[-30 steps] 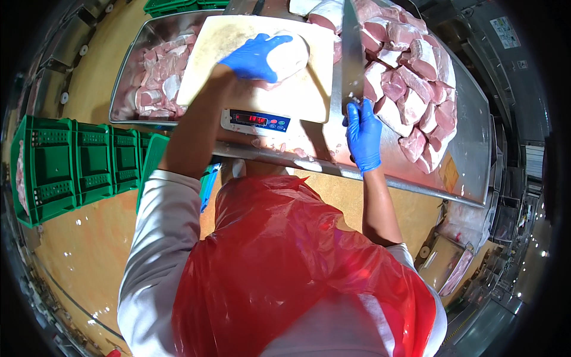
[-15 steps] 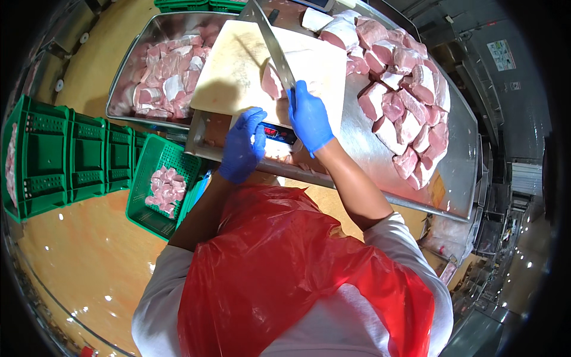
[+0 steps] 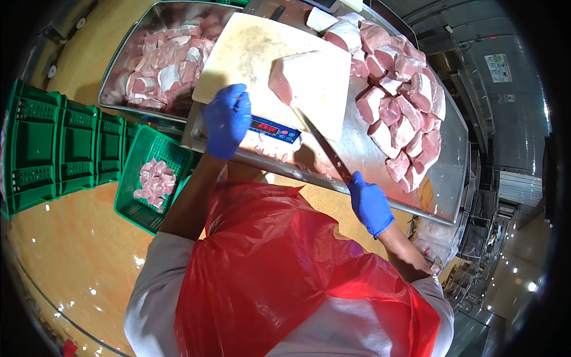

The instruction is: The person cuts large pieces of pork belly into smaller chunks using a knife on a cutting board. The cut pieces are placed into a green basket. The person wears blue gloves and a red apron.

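My right hand (image 3: 370, 205), in a blue glove, is closed round the handle of a long knife (image 3: 324, 144). The blade points up and left, its tip by the lower end of a pale pink block of raw meat (image 3: 284, 82). That block lies on a white cutting board (image 3: 241, 50). My left hand (image 3: 225, 125), also gloved in blue, is over the board's lower left corner, left of a digital scale (image 3: 270, 128) with a lit red display. Its fingers are curled together; whatever they hold, if anything, is hidden.
A heap of meat chunks (image 3: 404, 113) covers the right of the steel table (image 3: 351, 152). Behind left, a steel tub (image 3: 113, 83) holds cut pieces. A green basket (image 3: 128, 199) with small pieces stands lower left, near stacked green crates (image 3: 38, 149).
My right hand has swung the knife down and right, away from above the meat block, towards the table's front edge. My left hand has moved left and slightly up, uncovering the scale display.
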Available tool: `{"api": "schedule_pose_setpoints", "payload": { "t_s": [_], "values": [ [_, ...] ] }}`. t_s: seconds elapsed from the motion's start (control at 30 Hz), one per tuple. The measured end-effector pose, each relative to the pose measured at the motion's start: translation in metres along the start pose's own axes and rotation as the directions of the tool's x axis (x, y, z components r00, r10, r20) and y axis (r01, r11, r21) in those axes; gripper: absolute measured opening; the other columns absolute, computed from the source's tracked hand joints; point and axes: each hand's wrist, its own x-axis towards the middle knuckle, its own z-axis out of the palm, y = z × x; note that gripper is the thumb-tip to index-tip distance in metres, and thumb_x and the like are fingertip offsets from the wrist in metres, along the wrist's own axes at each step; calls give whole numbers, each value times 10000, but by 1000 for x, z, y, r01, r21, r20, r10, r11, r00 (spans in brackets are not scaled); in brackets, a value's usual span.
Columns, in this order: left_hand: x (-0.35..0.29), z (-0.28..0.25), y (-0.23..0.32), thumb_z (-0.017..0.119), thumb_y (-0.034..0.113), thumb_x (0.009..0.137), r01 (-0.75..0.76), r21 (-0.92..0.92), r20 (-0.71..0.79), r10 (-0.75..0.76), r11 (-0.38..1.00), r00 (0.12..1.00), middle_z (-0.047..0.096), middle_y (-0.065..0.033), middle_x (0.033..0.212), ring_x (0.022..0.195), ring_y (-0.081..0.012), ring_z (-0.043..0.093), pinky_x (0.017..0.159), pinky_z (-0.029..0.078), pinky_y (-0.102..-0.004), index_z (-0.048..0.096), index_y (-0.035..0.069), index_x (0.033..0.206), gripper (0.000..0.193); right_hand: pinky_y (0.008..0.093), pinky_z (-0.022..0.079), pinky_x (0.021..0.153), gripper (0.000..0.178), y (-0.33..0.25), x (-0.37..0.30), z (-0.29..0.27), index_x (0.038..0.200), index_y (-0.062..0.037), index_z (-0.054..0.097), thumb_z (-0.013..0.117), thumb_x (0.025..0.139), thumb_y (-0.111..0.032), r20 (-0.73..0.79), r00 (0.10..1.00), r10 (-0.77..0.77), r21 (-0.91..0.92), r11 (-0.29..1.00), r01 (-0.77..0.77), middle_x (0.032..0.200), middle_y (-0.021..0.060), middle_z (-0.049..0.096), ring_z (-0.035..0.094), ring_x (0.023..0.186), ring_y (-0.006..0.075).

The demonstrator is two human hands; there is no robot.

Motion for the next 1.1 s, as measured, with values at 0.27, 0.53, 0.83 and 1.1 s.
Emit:
{"api": "schedule_pose_setpoints", "payload": {
  "t_s": [0.27,0.53,0.83,1.1],
  "values": [
    [35,78,10,815,154,755,362,-107,122,-349,926,929,676,-167,742,676,-242,675,651,540,-353,694,-19,867,239,509,490,552,206,-51,82,28,1065,41,431,551,904,-4,-375,925,-66,207,966,153,724,264,609,639,666,460],
    [27,72,-32,784,114,794,457,-174,236,-414,872,879,668,-55,676,617,-106,600,572,501,-286,694,-11,751,160,536,539,710,221,-123,192,1,1103,34,466,531,924,-79,-376,919,-122,131,974,183,806,293,662,675,801,471],
    [26,39,-39,755,53,773,563,-461,374,-425,685,824,617,-39,648,569,-100,562,529,466,-290,677,25,724,96,527,530,657,298,-24,64,10,1144,44,456,571,893,-68,50,992,-112,-143,983,118,801,286,656,666,735,453],
    [13,-13,-32,677,87,727,-53,-56,500,74,997,863,510,-86,598,529,-219,526,521,432,-353,580,93,644,128,525,518,617,346,-21,22,-11,1222,33,478,556,900,-68,-36,990,-136,-125,984,130,774,242,663,668,717,441]
  ]
}}
